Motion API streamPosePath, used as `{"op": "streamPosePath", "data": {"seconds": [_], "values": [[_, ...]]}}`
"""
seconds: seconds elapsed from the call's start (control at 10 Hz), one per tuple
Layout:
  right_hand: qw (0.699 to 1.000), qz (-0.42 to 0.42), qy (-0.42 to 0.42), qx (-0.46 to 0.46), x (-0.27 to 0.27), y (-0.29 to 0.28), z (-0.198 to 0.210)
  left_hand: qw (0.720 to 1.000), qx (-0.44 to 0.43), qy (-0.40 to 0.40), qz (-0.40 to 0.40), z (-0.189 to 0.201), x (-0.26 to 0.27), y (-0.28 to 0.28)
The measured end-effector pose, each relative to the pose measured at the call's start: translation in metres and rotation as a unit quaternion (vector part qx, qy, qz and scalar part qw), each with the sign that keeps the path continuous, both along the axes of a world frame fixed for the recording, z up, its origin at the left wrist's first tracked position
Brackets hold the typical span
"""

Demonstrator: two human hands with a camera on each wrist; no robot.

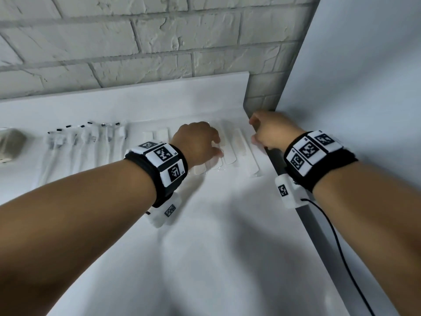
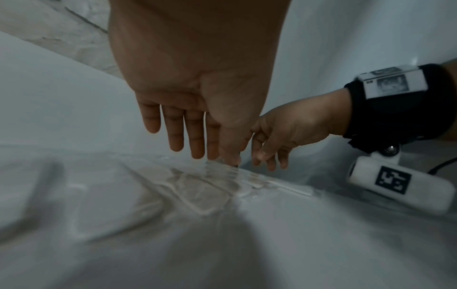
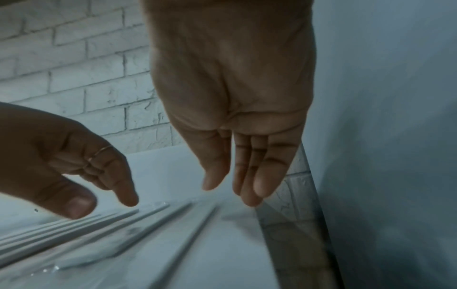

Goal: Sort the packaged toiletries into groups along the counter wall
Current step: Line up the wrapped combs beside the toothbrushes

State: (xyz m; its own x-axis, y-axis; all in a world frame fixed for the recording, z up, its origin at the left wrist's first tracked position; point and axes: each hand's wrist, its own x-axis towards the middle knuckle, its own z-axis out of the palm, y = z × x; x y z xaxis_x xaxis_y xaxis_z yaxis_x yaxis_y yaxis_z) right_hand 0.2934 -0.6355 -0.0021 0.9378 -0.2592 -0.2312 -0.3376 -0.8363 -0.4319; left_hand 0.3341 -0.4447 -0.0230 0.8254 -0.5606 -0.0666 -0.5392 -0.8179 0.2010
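Observation:
Several white combs [image 1: 230, 151] in clear wrappers lie side by side on the white counter [image 1: 216, 247] near its back right corner. My left hand [image 1: 200, 142] hovers over their left part, fingers straight, fingertips [image 2: 197, 154] touching the clear wrap [image 2: 202, 191]. My right hand [image 1: 271, 131] hangs just past the rightmost comb [image 1: 252, 160] at the counter's right edge, fingers relaxed and holding nothing [image 3: 237, 191]. A row of wrapped toothbrushes [image 1: 84, 142] lies further left along the wall. In the right wrist view, the combs [image 3: 148, 230] run below the left hand [image 3: 99, 195].
A white brick wall [image 1: 136, 42] backs the counter and a plain white side wall [image 1: 364, 87] closes the right. A dark gap [image 1: 296, 201] runs along the counter's right edge. A grey object [image 1: 11, 142] sits at the far left. A black cable [image 1: 337, 247] trails from my right wrist.

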Motion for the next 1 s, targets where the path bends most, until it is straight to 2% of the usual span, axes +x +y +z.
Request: {"op": "streamPosePath", "data": {"seconds": [0.1,0.2,0.4,0.8,1.0], "values": [[0.983,0.146,0.047,-0.097,-0.003,-0.004,0.006,1.0,-0.007,-0.009,-0.012,0.0,0.007,-0.012],[0.954,0.221,0.102,-0.174,-0.003,-0.003,0.003,0.999,0.022,-0.003,-0.026,-0.001,0.009,-0.025],[0.965,0.201,0.071,-0.153,0.01,-0.014,-0.004,0.999,0.017,0.0,-0.032,-0.007,0.007,-0.04],[0.961,0.213,0.074,-0.161,0.015,-0.014,-0.005,1.0,0.01,0.015,-0.006,-0.006,0.004,-0.04],[0.968,0.206,0.061,-0.128,0.015,-0.018,-0.007,1.0,-0.005,0.017,-0.008,-0.003,0.004,-0.039]]}}
